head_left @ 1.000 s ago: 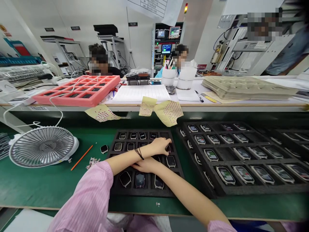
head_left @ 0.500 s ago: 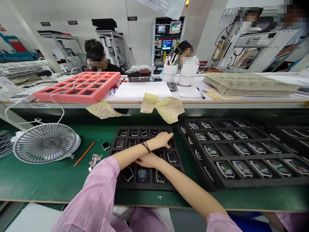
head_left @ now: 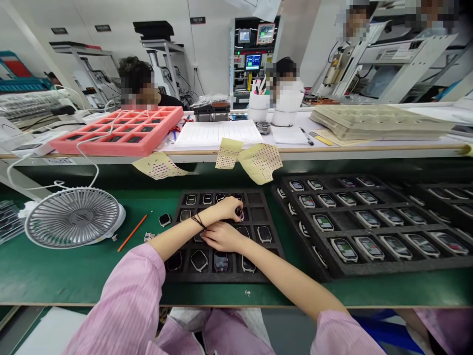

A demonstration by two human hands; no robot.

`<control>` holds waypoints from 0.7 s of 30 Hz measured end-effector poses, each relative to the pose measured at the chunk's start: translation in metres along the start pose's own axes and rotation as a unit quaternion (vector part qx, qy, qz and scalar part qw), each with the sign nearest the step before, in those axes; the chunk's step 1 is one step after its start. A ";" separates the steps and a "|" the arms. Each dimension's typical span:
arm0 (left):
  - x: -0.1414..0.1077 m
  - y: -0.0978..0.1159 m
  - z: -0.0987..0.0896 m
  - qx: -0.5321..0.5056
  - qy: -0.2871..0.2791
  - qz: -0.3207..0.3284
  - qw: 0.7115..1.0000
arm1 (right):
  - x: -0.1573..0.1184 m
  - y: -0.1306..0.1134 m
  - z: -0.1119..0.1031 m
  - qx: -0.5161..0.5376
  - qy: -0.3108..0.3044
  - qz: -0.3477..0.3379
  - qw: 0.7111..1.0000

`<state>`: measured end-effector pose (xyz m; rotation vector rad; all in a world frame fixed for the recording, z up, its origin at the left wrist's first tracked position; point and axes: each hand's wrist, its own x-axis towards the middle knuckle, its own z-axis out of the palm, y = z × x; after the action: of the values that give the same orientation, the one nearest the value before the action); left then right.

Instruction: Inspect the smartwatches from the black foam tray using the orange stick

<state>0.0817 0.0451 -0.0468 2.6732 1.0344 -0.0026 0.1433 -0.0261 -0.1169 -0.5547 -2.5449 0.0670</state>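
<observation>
The left hand's fingers [head_left: 232,206] were pinched on a smartwatch [head_left: 240,213] seated in a pocket of the black foam tray [head_left: 274,261]; the right hand [head_left: 221,236] lay curled just below, its grip unclear. Most pockets were filled, the top-right ones stood empty, a loose watch [head_left: 164,219] lay on the green table [head_left: 55,276], and the neighbouring tray [head_left: 325,268] looked nearly full.

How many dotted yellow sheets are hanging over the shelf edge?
3: one sheet sits below the pink tray, and a second sheet and third sheet sit side by side further right.
</observation>
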 end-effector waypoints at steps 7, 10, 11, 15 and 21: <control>0.007 0.007 0.013 0.015 0.000 0.000 1.000 | -0.003 0.004 0.006 -0.035 0.026 0.002 0.999; 0.010 0.008 0.015 0.013 0.005 -0.005 1.000 | -0.002 0.004 0.007 -0.036 0.026 0.004 0.999; 0.010 0.007 0.015 0.009 0.007 -0.004 1.000 | -0.002 0.004 0.007 -0.036 0.027 0.003 0.999; 0.005 -0.001 0.016 -0.016 0.022 0.007 1.000 | -0.001 0.002 0.005 -0.036 0.042 -0.011 0.998; -0.009 -0.016 0.003 -0.046 0.072 -0.017 0.996 | -0.001 0.000 0.004 -0.046 0.029 -0.013 0.998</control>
<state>0.0651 0.0499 -0.0533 2.6038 1.0940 0.2281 0.1419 -0.0263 -0.1211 -0.5510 -2.5068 -0.0751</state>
